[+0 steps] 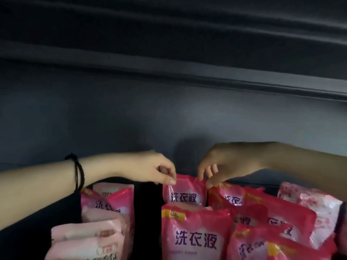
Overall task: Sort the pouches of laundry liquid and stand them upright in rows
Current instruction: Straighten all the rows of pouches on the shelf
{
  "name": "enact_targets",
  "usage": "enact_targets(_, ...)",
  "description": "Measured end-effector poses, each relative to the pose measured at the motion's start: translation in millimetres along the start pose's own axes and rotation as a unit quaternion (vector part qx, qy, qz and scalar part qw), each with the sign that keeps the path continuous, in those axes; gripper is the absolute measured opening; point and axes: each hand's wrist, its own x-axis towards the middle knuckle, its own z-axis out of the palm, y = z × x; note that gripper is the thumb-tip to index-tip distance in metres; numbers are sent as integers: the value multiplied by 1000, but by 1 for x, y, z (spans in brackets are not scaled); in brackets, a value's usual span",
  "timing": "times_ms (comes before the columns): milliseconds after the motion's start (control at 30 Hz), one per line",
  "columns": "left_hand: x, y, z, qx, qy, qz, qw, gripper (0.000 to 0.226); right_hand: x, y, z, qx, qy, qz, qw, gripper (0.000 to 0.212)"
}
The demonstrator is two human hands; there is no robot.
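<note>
A red-pink pouch of laundry liquid stands upright at the back of the middle row. My left hand pinches its top left corner between thumb and fingers. My right hand pinches its top right corner with curled fingers. In front of it stands a larger-looking red pouch marked NEW. To the right, several red pouches lean and overlap untidily. On the left, red pouches stand behind pale pink packs.
A paler floral pouch leans at the far right. A dark gap separates the left group from the middle row. The dark back wall and the shelf above close in the space.
</note>
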Motion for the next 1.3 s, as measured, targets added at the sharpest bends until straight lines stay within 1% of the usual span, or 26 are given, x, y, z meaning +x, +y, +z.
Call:
enact_targets(67,11,-7,11,-76,-29,-22,996,23,7,11,9,99,-8,-11,995,21)
enact_targets(100,15,-10,17,-102,-45,-30,993,22,11,16,14,120,-11,-14,993,20)
enact_targets(200,24,-14,32,-124,-76,-39,989,22,23,24,26,147,-15,-21,989,19)
enact_targets(267,28,-15,40,-134,-84,-44,986,26,30,27,32,165,-15,-23,986,18)
enact_targets(400,34,-17,51,-160,-97,-43,981,25,40,30,47,164,-35,-38,985,16)
enact_targets(500,36,-19,57,-159,-99,-51,981,21,44,30,56,153,-48,-27,987,16)
enact_targets(633,38,-17,61,-165,-82,-73,980,19,44,26,63,87,-69,-17,994,19)
enact_targets(733,37,-15,52,-149,-42,-73,985,15,42,21,60,87,-77,-22,993,17)
enact_targets(800,33,-14,40,-149,5,-77,986,11,39,22,50,117,-55,-15,991,19)
enact_targets(867,27,-13,23,-197,59,-93,974,7,34,27,37,174,12,9,985,16)
enact_targets(900,22,-13,14,-239,96,-105,961,9,33,28,31,223,59,27,973,12)
enact_targets(933,17,-12,6,-292,137,-113,940,10,31,29,25,305,104,43,946,10)
enact_targets(967,11,-11,-2,-347,177,-115,914,9,31,28,22,408,143,49,900,9)
enact_targets(1000,5,-8,-10,-398,211,-107,886,8,31,26,19,507,170,47,844,9)
enact_targets(1033,0,-5,-16,-445,237,-95,858,8,31,23,16,575,190,40,795,11)
enact_targets(1067,-5,-1,-20,-481,257,-82,834,8,31,18,13,605,208,35,768,15)
enact_targets(1100,-10,4,-23,-501,272,-74,818,8,31,12,11,618,224,29,753,17)
enact_targets(1133,-15,8,-25,-505,287,-70,811,8,31,4,10,618,247,26,746,14)
enact_targets(1200,-28,16,-30,-497,318,-69,805,9,30,-15,4,603,301,33,738,5)
enact_targets(1300,-54,26,-40,-480,374,-59,791,12,28,-51,-10,595,368,45,713,4)
